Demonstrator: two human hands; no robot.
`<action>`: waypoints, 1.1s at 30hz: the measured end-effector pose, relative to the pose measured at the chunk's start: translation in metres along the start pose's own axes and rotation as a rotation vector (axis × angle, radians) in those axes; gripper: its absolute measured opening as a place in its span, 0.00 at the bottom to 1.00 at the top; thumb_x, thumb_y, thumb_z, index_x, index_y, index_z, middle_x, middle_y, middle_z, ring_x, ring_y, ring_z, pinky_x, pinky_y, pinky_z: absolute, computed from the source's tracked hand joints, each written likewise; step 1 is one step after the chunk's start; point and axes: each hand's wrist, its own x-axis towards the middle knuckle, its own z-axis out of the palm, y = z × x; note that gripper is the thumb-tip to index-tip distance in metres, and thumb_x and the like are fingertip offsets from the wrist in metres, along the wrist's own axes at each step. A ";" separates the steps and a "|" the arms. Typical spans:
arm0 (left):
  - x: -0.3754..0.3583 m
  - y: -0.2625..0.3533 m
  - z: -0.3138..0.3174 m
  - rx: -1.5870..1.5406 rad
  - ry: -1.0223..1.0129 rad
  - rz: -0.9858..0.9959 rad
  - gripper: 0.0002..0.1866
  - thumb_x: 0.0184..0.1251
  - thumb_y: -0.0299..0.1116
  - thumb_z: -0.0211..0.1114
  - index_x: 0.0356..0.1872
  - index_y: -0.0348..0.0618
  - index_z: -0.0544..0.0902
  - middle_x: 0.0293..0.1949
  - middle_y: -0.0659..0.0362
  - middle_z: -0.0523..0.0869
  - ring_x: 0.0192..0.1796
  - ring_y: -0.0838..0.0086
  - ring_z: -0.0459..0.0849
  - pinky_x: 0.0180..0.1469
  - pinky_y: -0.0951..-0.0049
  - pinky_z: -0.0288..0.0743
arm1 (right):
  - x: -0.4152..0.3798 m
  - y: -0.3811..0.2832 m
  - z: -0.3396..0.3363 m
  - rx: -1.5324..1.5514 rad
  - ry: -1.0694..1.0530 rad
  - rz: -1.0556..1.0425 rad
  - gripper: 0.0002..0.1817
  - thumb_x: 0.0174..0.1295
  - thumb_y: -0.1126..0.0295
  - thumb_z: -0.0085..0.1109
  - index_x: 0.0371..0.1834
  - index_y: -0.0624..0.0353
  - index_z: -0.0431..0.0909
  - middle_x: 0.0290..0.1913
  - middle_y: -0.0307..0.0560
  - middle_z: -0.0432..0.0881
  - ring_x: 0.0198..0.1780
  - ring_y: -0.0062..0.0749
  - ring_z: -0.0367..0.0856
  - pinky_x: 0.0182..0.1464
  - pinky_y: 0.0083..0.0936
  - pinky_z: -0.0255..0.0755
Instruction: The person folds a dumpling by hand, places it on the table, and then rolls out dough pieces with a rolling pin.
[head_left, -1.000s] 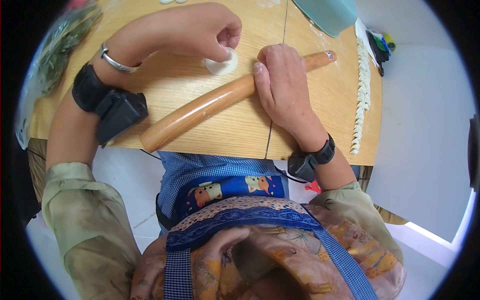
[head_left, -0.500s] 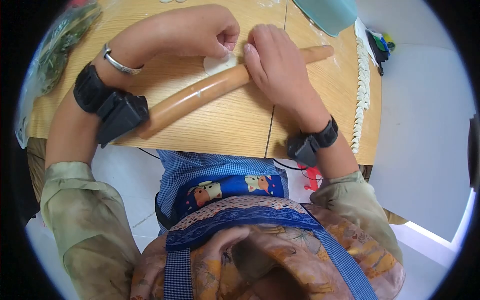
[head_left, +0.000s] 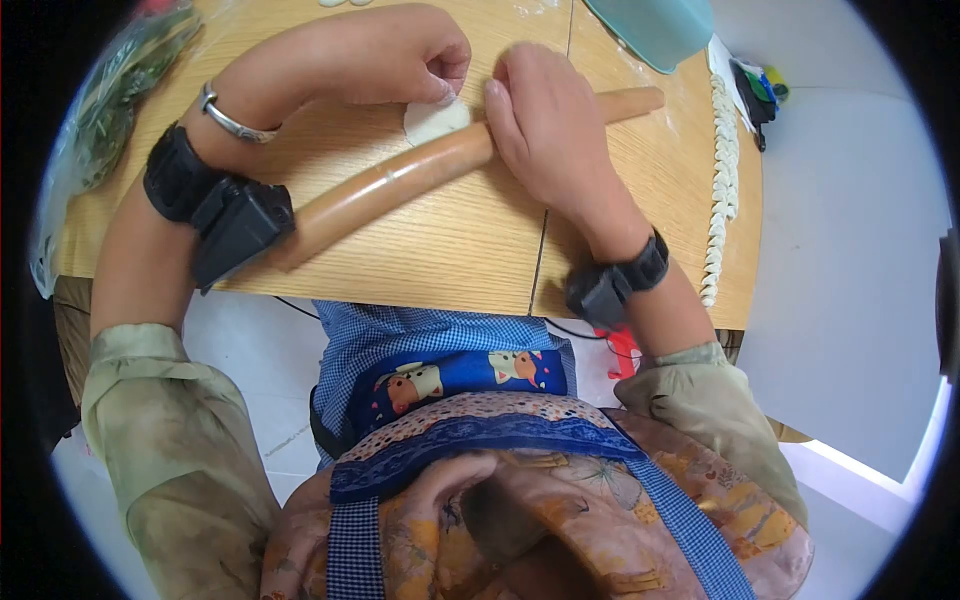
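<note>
A flat piece of white dough [head_left: 436, 124] lies on the wooden table, its far edge under my left hand [head_left: 425, 55]. The fingers of that hand are curled in, thumb tip pinching the dough's edge. My right hand [head_left: 548, 120] is wrapped over a wooden rolling pin [head_left: 400, 180], which slants across the table from lower left to upper right. The near side of the dough meets the pin just left of my right hand. Part of the pin is hidden beneath my right palm.
Folded dough pieces [head_left: 722, 190] stand in a long row along the table's [head_left: 640, 230] right side. A light teal container [head_left: 660, 30] sits at the far right. At the far left is a clear plastic bag [head_left: 120, 100] with green contents. White flour marks the wood.
The rolling pin and my right hand have shifted slightly up and left. More of the dough shows below my left hand, which still pinches its edge.
</note>
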 end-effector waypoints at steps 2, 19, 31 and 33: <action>0.001 0.002 0.000 -0.001 -0.003 -0.016 0.06 0.65 0.27 0.68 0.36 0.34 0.82 0.27 0.59 0.80 0.32 0.74 0.76 0.38 0.69 0.73 | -0.019 -0.007 -0.011 -0.001 -0.020 0.004 0.10 0.67 0.66 0.57 0.41 0.61 0.72 0.37 0.55 0.76 0.42 0.55 0.75 0.47 0.49 0.67; 0.000 0.016 0.001 -0.185 -0.054 -0.082 0.06 0.62 0.27 0.68 0.35 0.35 0.81 0.26 0.63 0.81 0.31 0.81 0.79 0.35 0.74 0.74 | -0.047 -0.015 -0.020 0.017 -0.035 0.029 0.10 0.68 0.63 0.59 0.42 0.58 0.74 0.39 0.51 0.74 0.46 0.49 0.72 0.54 0.46 0.64; -0.001 0.001 0.004 0.052 0.067 -0.009 0.08 0.63 0.29 0.67 0.32 0.34 0.80 0.24 0.59 0.78 0.30 0.76 0.76 0.35 0.70 0.72 | -0.018 -0.001 -0.011 -0.022 -0.060 -0.035 0.10 0.68 0.63 0.57 0.40 0.60 0.73 0.38 0.52 0.76 0.44 0.52 0.75 0.49 0.45 0.69; 0.000 -0.001 0.000 0.042 0.037 -0.017 0.08 0.65 0.29 0.67 0.32 0.33 0.80 0.24 0.59 0.78 0.30 0.76 0.76 0.35 0.70 0.72 | 0.000 0.006 -0.004 -0.020 -0.051 -0.055 0.10 0.68 0.64 0.56 0.40 0.60 0.74 0.37 0.54 0.77 0.42 0.53 0.77 0.47 0.47 0.71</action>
